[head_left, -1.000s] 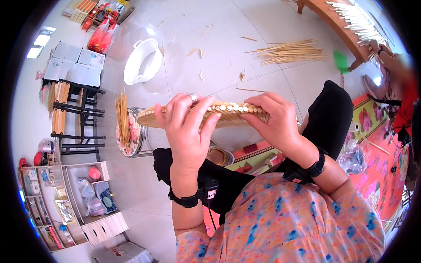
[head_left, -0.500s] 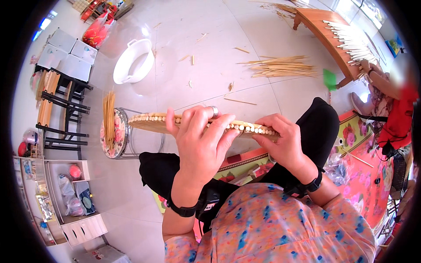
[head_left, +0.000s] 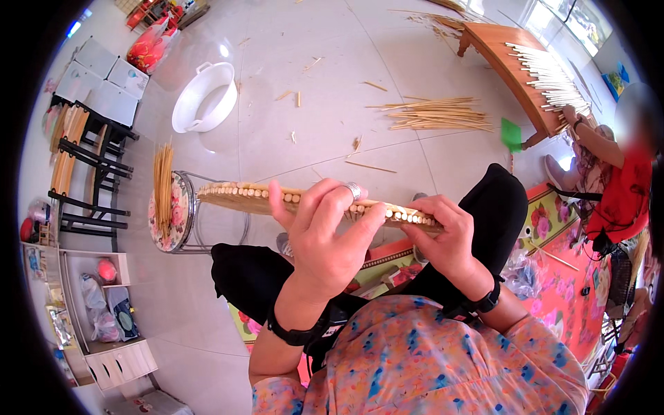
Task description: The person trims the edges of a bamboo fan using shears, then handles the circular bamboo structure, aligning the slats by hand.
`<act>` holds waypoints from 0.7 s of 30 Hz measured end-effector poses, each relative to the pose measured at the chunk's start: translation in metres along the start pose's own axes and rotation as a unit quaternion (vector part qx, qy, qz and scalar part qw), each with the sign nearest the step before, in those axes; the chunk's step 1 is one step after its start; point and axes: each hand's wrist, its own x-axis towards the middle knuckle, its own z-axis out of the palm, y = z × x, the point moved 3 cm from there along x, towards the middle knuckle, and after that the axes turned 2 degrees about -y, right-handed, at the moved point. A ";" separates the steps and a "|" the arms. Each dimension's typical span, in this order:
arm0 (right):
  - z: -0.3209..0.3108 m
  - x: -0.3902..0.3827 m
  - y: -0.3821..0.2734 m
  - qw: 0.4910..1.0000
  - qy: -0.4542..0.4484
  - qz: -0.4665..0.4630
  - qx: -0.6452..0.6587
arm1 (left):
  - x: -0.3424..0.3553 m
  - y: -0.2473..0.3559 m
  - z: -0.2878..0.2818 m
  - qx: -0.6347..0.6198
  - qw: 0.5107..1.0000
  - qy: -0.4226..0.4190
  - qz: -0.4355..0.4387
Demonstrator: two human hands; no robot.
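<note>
I hold a flat piece of bamboo sticks (head_left: 242,194) edge-on above my lap, a row of pale cut ends along its near edge. My left hand (head_left: 328,238) grips it around the middle, fingers curled over the edge and a silver ring on one. My right hand (head_left: 443,238) pinches the right end, thumb below and fingers on top. Left of the piece, a bundle of upright-pointing sticks (head_left: 163,190) rests on a floral round stool (head_left: 178,232).
A white tub (head_left: 216,79) and loose sticks (head_left: 439,116) lie on the floor. At right, a person in red (head_left: 619,187) reaches to a wooden bench (head_left: 487,52) bearing pale sticks. Folded black-framed stools (head_left: 93,228), shelves (head_left: 142,356) and a floral mat (head_left: 560,304) surround me.
The bamboo piece and both my hands sit lower in the picture than a second ago, as the view shifted. My left thumb has moved rightward along the edge.
</note>
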 end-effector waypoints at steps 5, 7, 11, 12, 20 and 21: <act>0.008 0.005 -0.001 1.000 0.016 -0.005 0.005 | -0.009 -0.007 0.003 0.018 0.996 0.075 0.044; 0.009 0.005 -0.001 1.000 0.021 -0.005 0.013 | -0.013 -0.009 0.002 0.028 0.995 0.071 0.064; 0.009 0.004 -0.002 1.000 0.017 -0.009 0.008 | -0.012 -0.013 0.000 -0.028 0.997 0.074 0.013; 0.009 0.004 -0.003 1.000 0.013 -0.012 0.005 | -0.009 -0.012 -0.002 -0.016 0.998 0.062 -0.001; 0.010 0.001 -0.006 1.000 0.022 -0.020 0.002 | -0.012 -0.011 -0.004 -0.011 0.999 0.043 -0.022; 0.010 0.000 -0.005 1.000 0.021 -0.022 0.001 | -0.012 -0.010 -0.005 -0.010 0.999 0.036 -0.019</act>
